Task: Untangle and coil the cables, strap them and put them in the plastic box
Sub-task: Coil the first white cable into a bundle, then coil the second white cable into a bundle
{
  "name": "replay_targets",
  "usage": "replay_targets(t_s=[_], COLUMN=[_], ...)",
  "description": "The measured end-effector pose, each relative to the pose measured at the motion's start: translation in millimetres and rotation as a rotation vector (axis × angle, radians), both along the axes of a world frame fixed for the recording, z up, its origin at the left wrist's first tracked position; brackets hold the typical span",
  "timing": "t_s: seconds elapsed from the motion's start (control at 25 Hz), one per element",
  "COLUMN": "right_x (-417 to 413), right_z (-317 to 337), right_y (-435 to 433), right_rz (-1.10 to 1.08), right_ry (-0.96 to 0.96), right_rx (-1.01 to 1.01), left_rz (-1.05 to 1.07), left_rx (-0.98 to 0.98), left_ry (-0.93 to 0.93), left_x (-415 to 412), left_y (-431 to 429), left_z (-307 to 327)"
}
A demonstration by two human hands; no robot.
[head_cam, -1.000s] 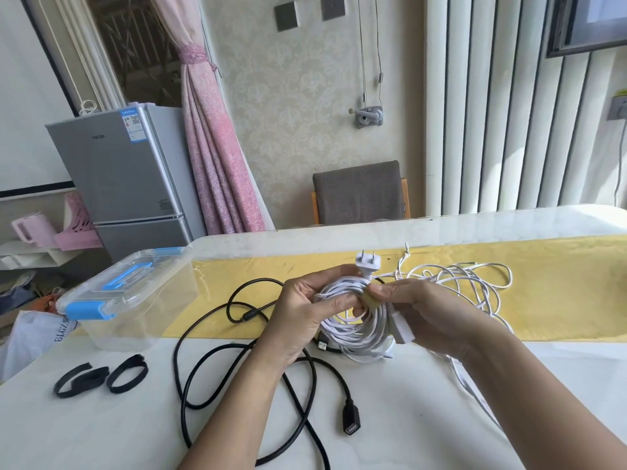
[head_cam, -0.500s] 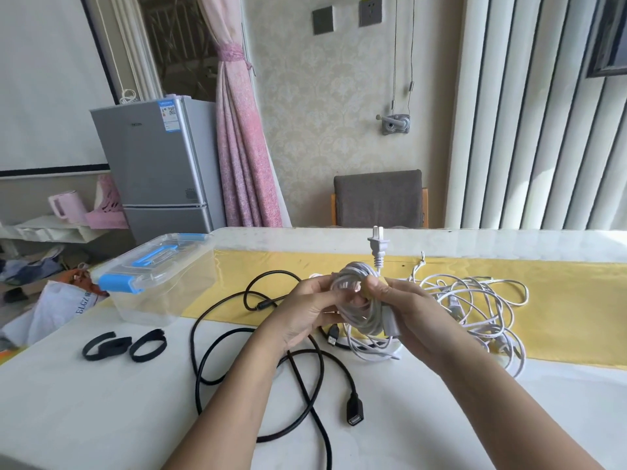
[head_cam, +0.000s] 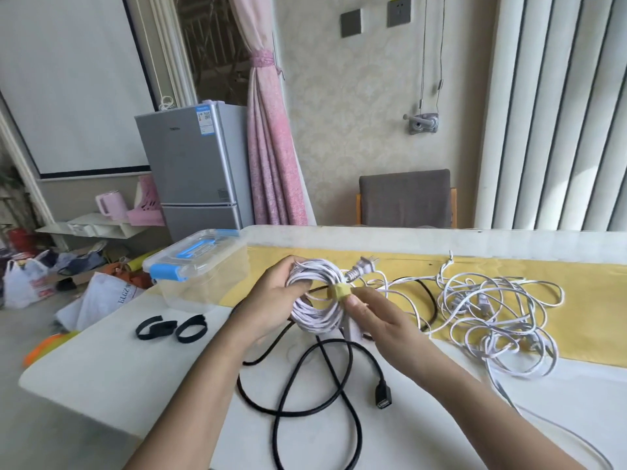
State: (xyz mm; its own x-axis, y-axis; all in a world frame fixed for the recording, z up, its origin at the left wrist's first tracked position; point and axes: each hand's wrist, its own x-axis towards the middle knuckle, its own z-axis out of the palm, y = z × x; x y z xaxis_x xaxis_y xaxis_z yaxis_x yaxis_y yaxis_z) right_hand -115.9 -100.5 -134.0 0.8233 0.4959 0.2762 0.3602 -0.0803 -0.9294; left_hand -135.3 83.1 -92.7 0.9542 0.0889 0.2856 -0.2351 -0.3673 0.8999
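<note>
I hold a coiled white cable (head_cam: pixel 315 312) above the table. My left hand (head_cam: pixel 271 300) grips the coil's left side. My right hand (head_cam: pixel 373 317) pinches a yellow strap (head_cam: pixel 340 293) wrapped round the coil's right side. The cable's plug (head_cam: pixel 364 266) sticks out at the top right. A tangled white cable (head_cam: pixel 492 313) lies to the right on the yellow runner. A loose black cable (head_cam: pixel 305 395) lies below my hands, its connector (head_cam: pixel 383 398) near my right wrist. The clear plastic box (head_cam: pixel 200 269) with blue latches stands shut at the left.
Two black straps (head_cam: pixel 169 329) lie on the white table (head_cam: pixel 101 378) left of my arm. A grey chair (head_cam: pixel 405 198) stands behind the table's far edge. A small fridge (head_cam: pixel 193 167) and bags on the floor are beyond the left edge.
The camera view shifted left and up. I turned the white coil flatter, so the yellow strap now shows on its right side and the plug points right instead of up.
</note>
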Motion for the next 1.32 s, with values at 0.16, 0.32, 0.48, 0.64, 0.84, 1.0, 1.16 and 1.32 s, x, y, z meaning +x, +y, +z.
replay_targets(t_s=[0.16, 0.32, 0.48, 0.64, 0.84, 1.0, 1.16, 1.32], right_x=[-7, -27, -30, -17, -5, -7, 8, 39], right_z=[-20, -28, -36, -40, -36, -31, -20, -16], right_y=[9, 27, 31, 27, 19, 16, 0, -34], right_rz=[0.074, 0.307, 0.354, 0.267, 0.171, 0.179, -0.097, -0.532], right_ry=[-0.47, -0.614, -0.651, -0.603, -0.571, -0.569, -0.641, -0.502], right_rx=[-0.487, -0.605, -0.71, -0.714, -0.741, -0.742, -0.55, -0.73], left_rz=[0.164, 0.333, 0.452, 0.383, 0.438, 0.59, 0.436, 0.214], left_rx=[-0.196, -0.222, -0.101, 0.016, 0.401, 0.66, 0.645, 0.615], left_ry=[0.175, 0.383, 0.601, 0.778, 0.69, 0.5, 0.165, -0.011], left_x=[-30, -55, -64, -60, -45, -36, -32, -21], left_y=[64, 126, 160, 174, 186, 184, 133, 48], left_z=[5, 1, -5, -9, -29, -30, -5, 4])
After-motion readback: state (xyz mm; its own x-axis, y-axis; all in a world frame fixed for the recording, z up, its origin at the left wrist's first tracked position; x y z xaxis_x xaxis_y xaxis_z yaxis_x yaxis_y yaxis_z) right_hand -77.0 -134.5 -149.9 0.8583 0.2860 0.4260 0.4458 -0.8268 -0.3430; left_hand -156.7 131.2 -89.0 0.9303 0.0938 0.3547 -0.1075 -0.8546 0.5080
